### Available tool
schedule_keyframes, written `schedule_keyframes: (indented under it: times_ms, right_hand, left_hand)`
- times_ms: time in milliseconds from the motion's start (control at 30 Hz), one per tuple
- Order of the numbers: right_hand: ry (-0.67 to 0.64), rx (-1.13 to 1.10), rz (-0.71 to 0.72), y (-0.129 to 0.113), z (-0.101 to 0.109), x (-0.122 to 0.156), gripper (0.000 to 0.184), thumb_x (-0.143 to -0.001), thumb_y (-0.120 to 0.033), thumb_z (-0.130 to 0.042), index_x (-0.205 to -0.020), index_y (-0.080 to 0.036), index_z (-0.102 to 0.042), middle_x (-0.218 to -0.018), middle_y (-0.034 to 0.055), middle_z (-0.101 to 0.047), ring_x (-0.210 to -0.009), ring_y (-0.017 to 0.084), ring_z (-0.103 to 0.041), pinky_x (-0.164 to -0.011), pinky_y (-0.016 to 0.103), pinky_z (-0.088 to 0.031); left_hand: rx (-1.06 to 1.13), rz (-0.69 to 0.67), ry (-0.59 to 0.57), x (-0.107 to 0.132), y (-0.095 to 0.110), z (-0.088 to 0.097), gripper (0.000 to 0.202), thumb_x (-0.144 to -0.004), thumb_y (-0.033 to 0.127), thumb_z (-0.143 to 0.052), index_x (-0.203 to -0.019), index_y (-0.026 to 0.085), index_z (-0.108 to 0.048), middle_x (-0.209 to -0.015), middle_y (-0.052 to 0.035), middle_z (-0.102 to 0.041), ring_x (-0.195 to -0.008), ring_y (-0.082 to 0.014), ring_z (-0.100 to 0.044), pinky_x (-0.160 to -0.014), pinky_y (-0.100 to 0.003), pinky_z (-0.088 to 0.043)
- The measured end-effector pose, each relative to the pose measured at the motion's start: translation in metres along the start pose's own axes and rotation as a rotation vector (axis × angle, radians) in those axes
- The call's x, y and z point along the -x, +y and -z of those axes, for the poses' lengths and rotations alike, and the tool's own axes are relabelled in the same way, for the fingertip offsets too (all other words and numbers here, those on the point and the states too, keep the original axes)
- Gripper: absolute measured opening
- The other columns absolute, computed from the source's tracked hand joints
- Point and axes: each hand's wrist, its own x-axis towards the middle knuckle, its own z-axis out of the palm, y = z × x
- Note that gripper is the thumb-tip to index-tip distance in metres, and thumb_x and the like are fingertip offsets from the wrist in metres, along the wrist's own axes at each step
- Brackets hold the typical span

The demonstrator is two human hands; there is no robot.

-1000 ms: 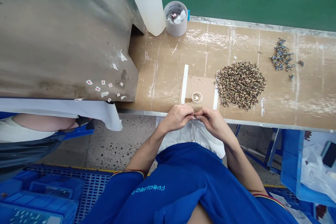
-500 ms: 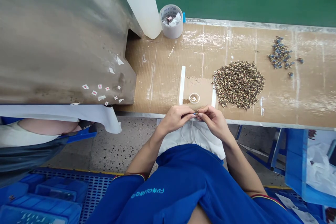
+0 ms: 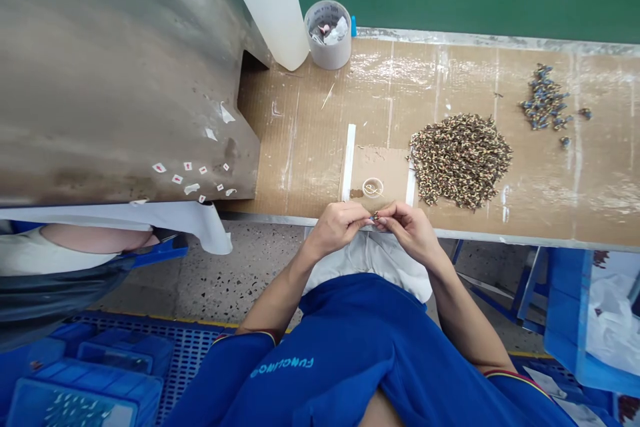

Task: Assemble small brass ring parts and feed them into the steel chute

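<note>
My left hand (image 3: pixel 340 227) and my right hand (image 3: pixel 407 230) meet fingertip to fingertip at the table's front edge. Both are pinched on one tiny blue and gold-brown piece (image 3: pixel 373 217), mostly covered by the fingers. Just beyond them, a small round white dish (image 3: pixel 373 187) has thin pale sticks across it, on a brown board (image 3: pixel 383 163) with white strips at its sides. Right of the board lies a large heap of small gold-and-brown pieces (image 3: pixel 461 160). Farther back right is a smaller group of similar pieces with blue parts (image 3: pixel 545 99).
At the back stand a white plastic bottle (image 3: pixel 273 10) and a round tub (image 3: pixel 330 53) with scraps inside. A metal housing (image 3: pixel 125 80) with small stickers borders the left. Another person's arm (image 3: pixel 97 243) shows lower left. Blue crates (image 3: pixel 85 380) sit below.
The view has shifted slightly. Both hands keep their pinch at nearly the same spot, and the thin sticks at the white dish look differently placed.
</note>
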Motion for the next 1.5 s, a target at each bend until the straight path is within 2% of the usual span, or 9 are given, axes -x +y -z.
schedule_keyframes:
  times_ms: [233,400,533,700,867,1033,1200,1333,1500]
  right_hand:
    - [-0.030,0.073,0.015,-0.005,0.001,-0.001,0.031,-0.089,-0.050,-0.064,-0.082,-0.020,-0.064,-0.071,0.0031,-0.073,-0.064,0.017,-0.069,-0.062,0.031,-0.058]
    - [-0.068,0.168,0.016,-0.015,0.004,0.001,0.020,-0.091,-0.037,-0.060,-0.081,-0.020,-0.062,-0.072,0.0032,-0.074,-0.064,0.017,-0.069,-0.061,0.029,-0.056]
    - [-0.050,0.252,-0.008,-0.023,0.003,0.003,0.015,-0.091,-0.032,-0.058,-0.080,-0.021,-0.060,-0.070,0.0030,-0.074,-0.064,0.018,-0.070,-0.059,0.029,-0.055]
    - [-0.013,0.328,-0.039,-0.029,0.000,0.005,0.010,-0.091,-0.028,-0.057,-0.082,-0.023,-0.059,-0.069,0.0025,-0.073,-0.062,0.018,-0.070,-0.059,0.029,-0.054]
    - [0.014,0.322,-0.072,-0.027,-0.004,0.006,0.014,-0.092,-0.030,-0.055,-0.079,-0.023,-0.056,-0.064,0.0012,-0.070,-0.054,0.015,-0.065,-0.054,0.027,-0.051]
    - [0.041,0.300,-0.058,-0.025,-0.007,0.008,0.013,-0.091,-0.028,-0.053,-0.081,-0.023,-0.057,-0.066,0.0027,-0.071,-0.058,0.018,-0.068,-0.056,0.029,-0.054]
    - [0.029,0.412,0.002,-0.028,-0.004,0.009,0.010,-0.090,-0.020,-0.051,-0.082,-0.023,-0.057,-0.068,0.0020,-0.072,-0.063,0.019,-0.071,-0.060,0.029,-0.053]
    - [-0.027,0.429,0.032,-0.030,-0.001,0.007,0.013,-0.090,-0.017,-0.050,-0.080,-0.023,-0.055,-0.068,0.0013,-0.072,-0.063,0.018,-0.071,-0.059,0.027,-0.052]
    - [-0.017,0.439,0.048,-0.027,-0.001,0.006,0.012,-0.090,-0.016,-0.050,-0.081,-0.023,-0.054,-0.068,0.0012,-0.072,-0.061,0.018,-0.070,-0.058,0.026,-0.051]
  left_hand:
    - [-0.043,-0.001,-0.022,0.002,-0.001,-0.001,0.036,-0.103,0.029,-0.046,-0.076,0.015,-0.065,-0.069,-0.0038,-0.067,-0.066,-0.0146,-0.062,-0.064,-0.025,-0.046]
    - [-0.087,-0.029,-0.092,0.000,-0.002,0.003,0.036,-0.104,0.028,-0.046,-0.076,0.015,-0.064,-0.070,-0.0036,-0.066,-0.066,-0.0146,-0.060,-0.064,-0.025,-0.044]
    - [-0.125,-0.028,-0.177,-0.003,-0.004,0.006,0.035,-0.104,0.027,-0.045,-0.076,0.015,-0.063,-0.071,-0.0031,-0.065,-0.068,-0.0146,-0.060,-0.065,-0.025,-0.043]
    - [-0.158,-0.077,-0.207,-0.006,-0.007,0.006,0.038,-0.105,0.028,-0.042,-0.076,0.015,-0.063,-0.069,-0.0029,-0.062,-0.067,-0.0146,-0.059,-0.064,-0.026,-0.042]
    - [-0.217,-0.137,-0.139,-0.003,-0.006,0.003,0.042,-0.106,0.030,-0.038,-0.074,0.015,-0.060,-0.069,-0.0034,-0.062,-0.065,-0.0143,-0.057,-0.063,-0.026,-0.041]
    - [-0.219,-0.152,-0.073,0.000,-0.004,0.000,0.041,-0.107,0.028,-0.037,-0.075,0.015,-0.060,-0.069,-0.0031,-0.062,-0.065,-0.0139,-0.058,-0.063,-0.026,-0.041]
    - [-0.218,-0.141,-0.080,-0.001,-0.006,-0.001,0.040,-0.106,0.029,-0.038,-0.077,0.015,-0.061,-0.070,-0.0032,-0.063,-0.064,-0.0139,-0.058,-0.062,-0.026,-0.041]
    - [-0.164,-0.158,-0.071,-0.002,-0.008,-0.001,0.039,-0.105,0.027,-0.040,-0.077,0.015,-0.063,-0.070,-0.0034,-0.064,-0.064,-0.0136,-0.058,-0.062,-0.025,-0.042]
    - [-0.120,-0.136,-0.063,-0.003,-0.009,-0.001,0.035,-0.104,0.025,-0.045,-0.076,0.015,-0.063,-0.069,-0.0027,-0.065,-0.065,-0.0136,-0.060,-0.063,-0.024,-0.044]
